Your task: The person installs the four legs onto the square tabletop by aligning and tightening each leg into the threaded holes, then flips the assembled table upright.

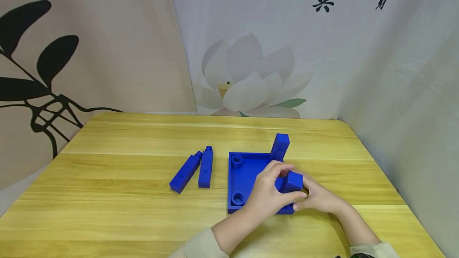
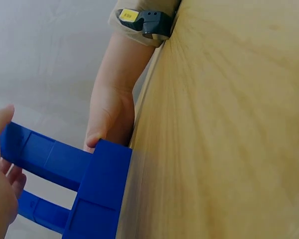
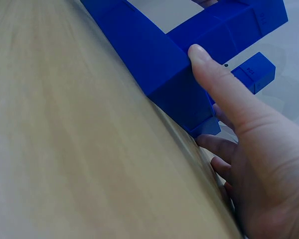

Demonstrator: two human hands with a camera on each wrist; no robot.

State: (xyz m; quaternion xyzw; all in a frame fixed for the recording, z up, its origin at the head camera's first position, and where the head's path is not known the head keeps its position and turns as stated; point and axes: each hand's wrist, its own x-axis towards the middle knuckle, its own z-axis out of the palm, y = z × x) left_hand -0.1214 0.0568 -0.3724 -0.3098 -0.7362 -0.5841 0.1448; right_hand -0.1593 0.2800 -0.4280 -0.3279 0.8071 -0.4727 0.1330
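While the left hand [image 1: 267, 190] curls round an upright post [image 1: 292, 182], the right hand [image 1: 318, 196], lower, grips the tray [image 1: 241, 180].

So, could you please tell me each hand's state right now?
Left hand: closed, holding a blue post.
Right hand: holding the blue tray at its near right corner.

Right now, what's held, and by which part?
Left hand grips the near post by its upper part; right hand, the tray by its near right corner.

Tray [image 1: 247, 174]: on the desk [image 1: 125, 202], right of two lying pegs [image 1: 206, 170]
Upright pegs [image 1: 280, 146]: tray's far-right and near-right corners
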